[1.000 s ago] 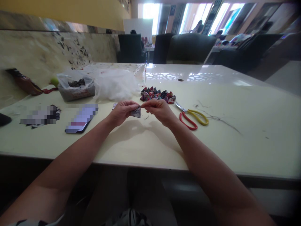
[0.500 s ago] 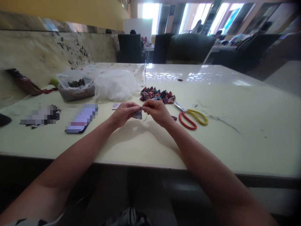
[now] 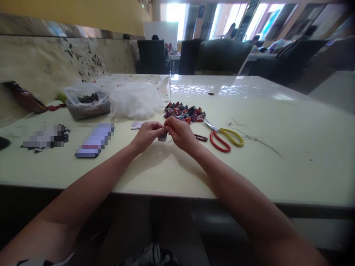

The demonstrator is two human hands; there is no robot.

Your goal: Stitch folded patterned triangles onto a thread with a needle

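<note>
Head view: both hands meet over the near-middle of the table [image 3: 277, 166]. Left hand [image 3: 148, 133] and right hand [image 3: 180, 133] are fingertip to fingertip, both pinched on a small fabric piece [image 3: 162, 137] held just above the surface. Too small to tell if a needle or thread is in play.

Around them: pile of patterned fabric pieces [image 3: 185, 112] just beyond the hands, red-and-yellow scissors [image 3: 225, 138] to the right, small dark clip [image 3: 200, 137] beside the right hand, white stuffing [image 3: 135, 99] and a plastic bag [image 3: 85, 101] to the left.

Risks, my read: the grip is fingertips only on a tiny piece, so a slip could drop it or undo its fold. Right wrist sits near the clip and scissor blades; a sideways sweep could knock them.
</note>
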